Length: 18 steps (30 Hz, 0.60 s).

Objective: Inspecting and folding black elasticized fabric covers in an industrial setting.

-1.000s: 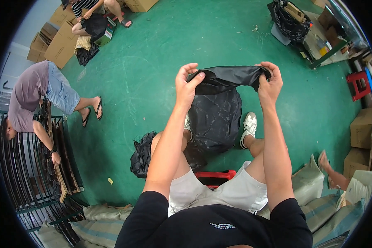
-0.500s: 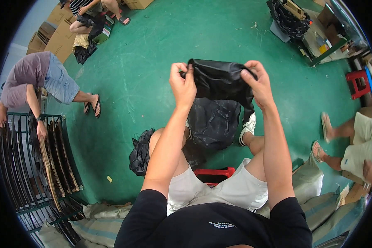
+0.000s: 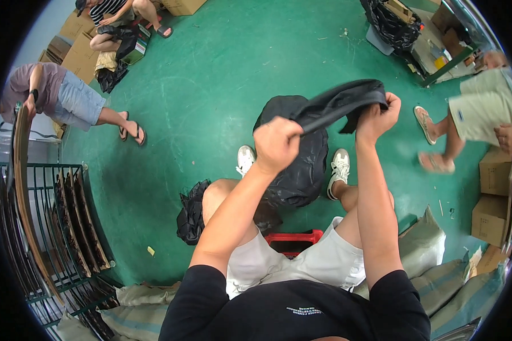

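Note:
A strip of soft black sheet material (image 3: 342, 103), its exact kind unclear, stretches between my two hands in a raised, folded band. My left hand (image 3: 277, 144) is closed around its lower left end. The far right end is gripped by my right hand (image 3: 376, 119), with a short flap hanging down beside it. Under the strip, between my shoes, a bulky black bundle (image 3: 301, 173) lies on the floor, its top partly covered by the strip and my left hand. A crumpled black heap (image 3: 192, 215) rests beside my left knee.
I sit on a red stool (image 3: 293, 238). At left a person handles a long board (image 3: 24, 182) over a green rack (image 3: 68, 170). Another person sits far left near cardboard boxes (image 3: 85, 59). Someone walks at right, near stacked boxes (image 3: 491, 219). Woven sacks (image 3: 424, 244) lie behind me.
The black piece went from a wide, spread shape to a narrow slanting band. My left hand dropped and moved right; my right hand shifted slightly right. The person at left lifted a board.

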Available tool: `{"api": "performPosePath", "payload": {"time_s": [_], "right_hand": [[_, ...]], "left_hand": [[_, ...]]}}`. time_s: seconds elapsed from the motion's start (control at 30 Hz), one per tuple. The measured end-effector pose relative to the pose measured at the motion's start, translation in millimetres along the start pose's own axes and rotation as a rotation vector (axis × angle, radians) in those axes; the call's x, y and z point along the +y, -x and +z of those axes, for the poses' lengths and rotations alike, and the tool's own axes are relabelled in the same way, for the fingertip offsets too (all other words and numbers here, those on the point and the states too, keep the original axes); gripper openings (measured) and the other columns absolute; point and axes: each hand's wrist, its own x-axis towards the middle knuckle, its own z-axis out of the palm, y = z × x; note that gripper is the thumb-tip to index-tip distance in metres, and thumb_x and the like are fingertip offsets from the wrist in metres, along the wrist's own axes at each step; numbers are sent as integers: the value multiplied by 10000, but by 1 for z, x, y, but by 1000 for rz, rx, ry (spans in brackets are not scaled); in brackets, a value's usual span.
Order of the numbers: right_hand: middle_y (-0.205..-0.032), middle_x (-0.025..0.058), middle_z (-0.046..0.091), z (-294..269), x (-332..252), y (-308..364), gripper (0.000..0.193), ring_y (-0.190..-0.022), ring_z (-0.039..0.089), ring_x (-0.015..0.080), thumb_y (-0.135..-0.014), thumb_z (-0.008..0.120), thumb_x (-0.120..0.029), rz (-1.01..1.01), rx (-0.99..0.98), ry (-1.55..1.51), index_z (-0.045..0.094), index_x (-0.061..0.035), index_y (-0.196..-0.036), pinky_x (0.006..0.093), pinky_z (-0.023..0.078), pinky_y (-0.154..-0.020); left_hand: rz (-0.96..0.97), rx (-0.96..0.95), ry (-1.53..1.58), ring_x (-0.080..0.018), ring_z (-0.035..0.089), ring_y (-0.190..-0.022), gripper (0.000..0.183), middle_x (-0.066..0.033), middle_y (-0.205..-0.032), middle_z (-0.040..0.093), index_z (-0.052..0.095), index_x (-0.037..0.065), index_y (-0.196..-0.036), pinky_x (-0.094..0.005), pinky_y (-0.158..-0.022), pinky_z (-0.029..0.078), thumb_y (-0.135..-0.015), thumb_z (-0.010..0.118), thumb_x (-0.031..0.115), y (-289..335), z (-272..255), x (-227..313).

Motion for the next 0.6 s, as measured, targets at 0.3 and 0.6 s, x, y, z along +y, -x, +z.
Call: {"api": "performPosePath", "payload": {"time_s": [0.3,0.6], "right_hand": [[-972,33,636,-12,51,-3,169,-852,616,164,-978,514,-173,685,-231,-860,620,-87,-1077,328,529,-745],[-641,-22,471,2,-13,21,86,-650,448,100,-716,531,78,42,-587,14,537,1,-754,263,381,-584]], "left_hand": [[-84,-251,-4,-286,583,-587,285,-65,-674,557,577,89,-796,-362,-508,447,-566,690,-35,10,12,39],[-799,348,54,-77,339,-604,240,9,-592,393,399,13,-629,-281,-499,292,-827,533,-9,-18,-31,-38]]}}
